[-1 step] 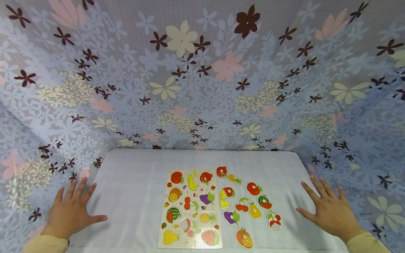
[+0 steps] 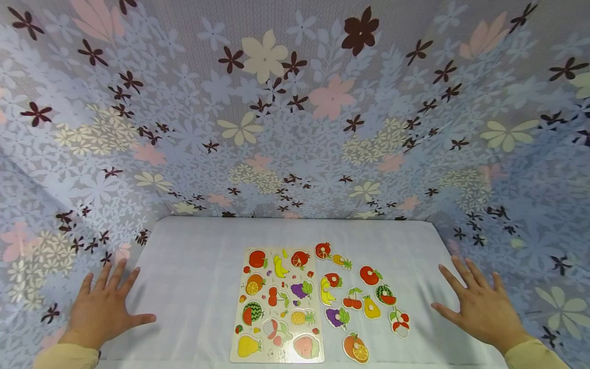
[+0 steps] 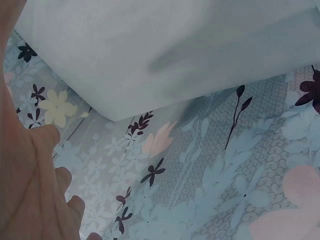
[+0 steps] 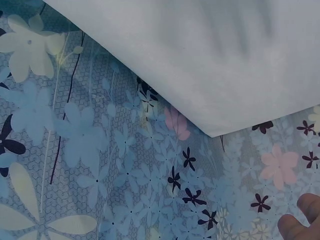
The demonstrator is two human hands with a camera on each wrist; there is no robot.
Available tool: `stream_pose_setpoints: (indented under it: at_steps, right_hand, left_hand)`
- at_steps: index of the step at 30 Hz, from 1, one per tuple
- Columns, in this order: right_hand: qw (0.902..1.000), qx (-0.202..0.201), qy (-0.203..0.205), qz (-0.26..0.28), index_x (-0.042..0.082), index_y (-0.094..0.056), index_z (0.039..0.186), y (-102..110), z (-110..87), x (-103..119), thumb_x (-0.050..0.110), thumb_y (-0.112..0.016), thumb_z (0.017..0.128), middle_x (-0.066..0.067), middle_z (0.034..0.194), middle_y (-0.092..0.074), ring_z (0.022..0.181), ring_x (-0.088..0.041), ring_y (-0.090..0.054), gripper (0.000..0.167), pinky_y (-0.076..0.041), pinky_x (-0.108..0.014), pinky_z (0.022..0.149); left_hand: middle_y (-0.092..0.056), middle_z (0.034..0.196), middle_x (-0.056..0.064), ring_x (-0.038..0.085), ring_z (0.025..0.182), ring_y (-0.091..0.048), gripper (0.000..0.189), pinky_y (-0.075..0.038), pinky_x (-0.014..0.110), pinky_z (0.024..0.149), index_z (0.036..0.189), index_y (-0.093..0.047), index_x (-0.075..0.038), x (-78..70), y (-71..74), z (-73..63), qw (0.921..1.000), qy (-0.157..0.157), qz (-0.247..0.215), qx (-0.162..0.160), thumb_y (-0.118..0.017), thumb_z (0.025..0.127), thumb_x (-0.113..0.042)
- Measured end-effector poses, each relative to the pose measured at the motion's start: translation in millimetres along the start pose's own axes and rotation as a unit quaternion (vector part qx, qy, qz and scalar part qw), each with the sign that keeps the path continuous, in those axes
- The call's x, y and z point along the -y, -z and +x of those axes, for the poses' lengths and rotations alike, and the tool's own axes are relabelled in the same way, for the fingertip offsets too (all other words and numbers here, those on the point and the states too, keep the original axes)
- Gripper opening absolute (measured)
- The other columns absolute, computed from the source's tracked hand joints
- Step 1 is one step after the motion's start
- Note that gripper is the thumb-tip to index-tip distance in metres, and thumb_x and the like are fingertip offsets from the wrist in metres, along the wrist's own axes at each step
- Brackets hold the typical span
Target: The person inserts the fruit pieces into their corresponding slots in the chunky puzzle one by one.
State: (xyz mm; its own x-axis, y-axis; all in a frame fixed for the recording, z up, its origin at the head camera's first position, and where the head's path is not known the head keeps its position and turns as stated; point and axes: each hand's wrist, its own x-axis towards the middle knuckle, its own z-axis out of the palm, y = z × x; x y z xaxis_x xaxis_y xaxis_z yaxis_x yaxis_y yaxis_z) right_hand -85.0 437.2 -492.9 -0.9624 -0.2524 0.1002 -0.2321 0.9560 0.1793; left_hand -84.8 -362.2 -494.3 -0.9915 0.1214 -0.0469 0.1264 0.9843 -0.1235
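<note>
In the head view my left hand [image 2: 102,308] hovers beyond the table's left edge, fingers spread and holding nothing. My right hand [image 2: 484,307] mirrors it past the right edge, also spread and empty. Between them a fruit puzzle board [image 2: 278,355] lies flat, with fruit-shaped recesses and small printed fruits. Loose knobbed pieces are scattered to its right: pomegranate [image 2: 319,249], pineapple [image 2: 338,260], strawberry [image 2: 330,277], banana [image 2: 324,294], apple [image 2: 366,274], watermelon [image 2: 382,292], cherries [image 2: 348,302], pear [image 2: 371,310], grapes [image 2: 334,316], orange [image 2: 351,344] and a red-and-white fruit [image 2: 400,330]. Both wrist views show only fingers at the border.
A pale cloth covers the table [image 2: 198,287], whose corners show in both wrist views. Flower-patterned fabric [image 2: 295,154] rises behind it and along both sides, close to the hands. Hand shadows fall on the white cloth [image 4: 200,75].
</note>
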Motion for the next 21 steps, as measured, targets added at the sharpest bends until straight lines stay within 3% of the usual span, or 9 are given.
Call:
stream_pose_setpoints:
  at_steps: [7,14,21]
  right_hand:
    - [0.9999,0.005,-0.009,-0.001,0.02,-0.023,0.161,2.4,-1.5,-2.9,0.079,-0.052,0.083,-0.016,0.166,-0.003,0.149,-0.042,-0.002,0.102,0.013,-0.074,0.104]
    - [0.9998,0.016,-0.012,0.001,0.021,-0.02,0.161,6.0,-2.9,-1.9,0.08,-0.051,0.084,-0.018,0.165,-0.01,0.148,-0.044,-0.006,0.101,0.013,-0.074,0.103]
    - [0.9997,0.021,-0.012,-0.007,0.021,-0.02,0.161,8.8,-3.1,-0.5,0.081,-0.048,0.085,-0.017,0.165,-0.007,0.148,-0.044,-0.003,0.101,0.007,-0.078,0.102]
  left_hand:
    - [-0.02,0.156,0.033,0.055,0.139,-0.019,0.125,-0.002,0.071,0.11,0.143,-0.05,0.003,1.4,0.6,-0.6,0.9996,-0.01,0.002,-0.028,-0.056,0.063,-0.092]
    - [-0.017,0.157,0.033,0.056,0.139,-0.017,0.129,0.0,0.071,0.11,0.144,-0.048,0.003,3.8,3.1,-1.8,1.0,-0.005,-0.002,-0.008,-0.046,0.063,-0.097]
    - [-0.019,0.155,0.035,0.057,0.139,-0.018,0.128,0.002,0.071,0.11,0.145,-0.046,0.004,1.2,3.2,-1.2,0.9999,-0.004,-0.015,0.001,-0.049,0.064,-0.095]
